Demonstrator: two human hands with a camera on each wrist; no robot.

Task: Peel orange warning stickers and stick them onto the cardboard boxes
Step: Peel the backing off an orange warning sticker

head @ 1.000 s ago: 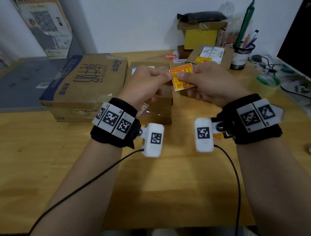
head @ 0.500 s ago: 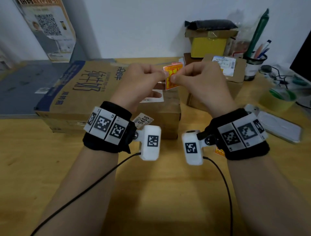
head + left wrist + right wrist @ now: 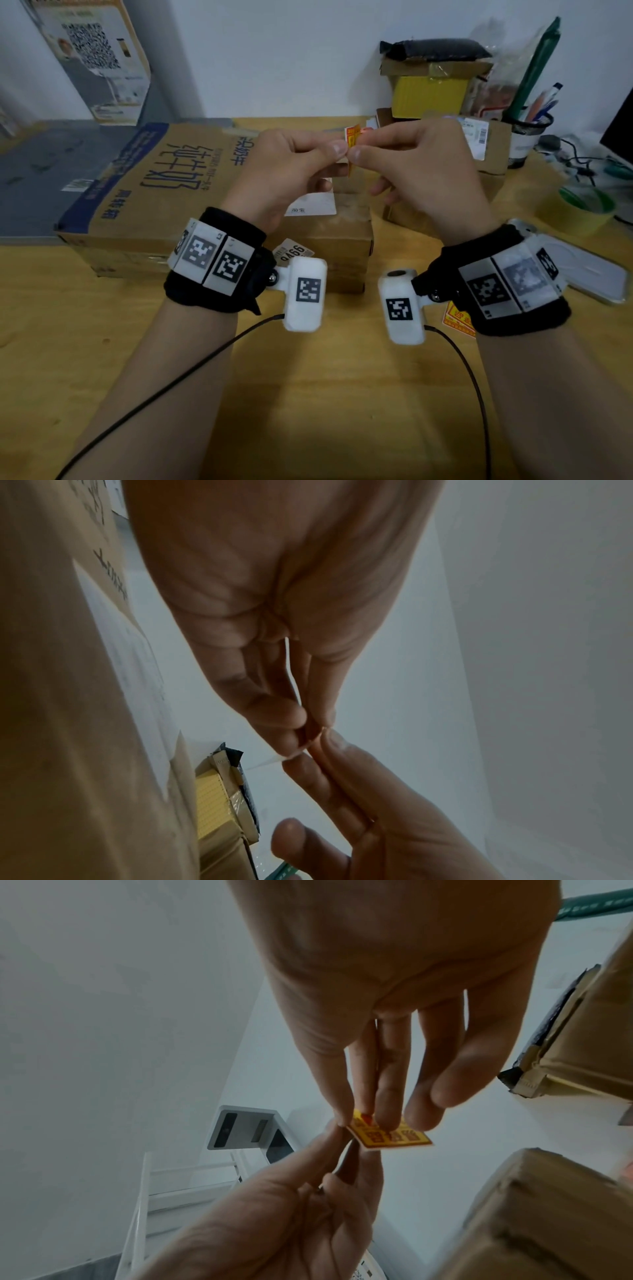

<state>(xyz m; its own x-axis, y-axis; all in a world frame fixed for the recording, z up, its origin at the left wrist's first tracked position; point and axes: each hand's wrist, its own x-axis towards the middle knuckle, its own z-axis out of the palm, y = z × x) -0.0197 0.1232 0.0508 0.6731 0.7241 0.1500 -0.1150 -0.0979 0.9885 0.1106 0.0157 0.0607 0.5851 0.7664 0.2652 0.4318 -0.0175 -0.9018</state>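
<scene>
Both my hands pinch one orange sticker [image 3: 352,137] in the air above the small cardboard box [image 3: 329,236] at the desk's far edge: left hand [image 3: 291,171] thumb and forefinger clamped on its left side, right hand [image 3: 421,171] fingertips on its right.

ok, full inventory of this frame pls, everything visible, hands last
orange sticker: 1, orange-yellow, held up between both hands over the boxes
spare sticker: 1, orange, on the table under the right wrist
large box: 1, brown with blue edge, left
small box: 1, brown, white label, centre
labelled box: 1, brown, behind the right hand
yellow box: 1, back, black packet on top
pen cup: 1, dark mesh, back right
tape roll: 1, green-yellow, right
table: 1, wood
left hand: pinches sticker edge
right hand: pinches sticker
</scene>
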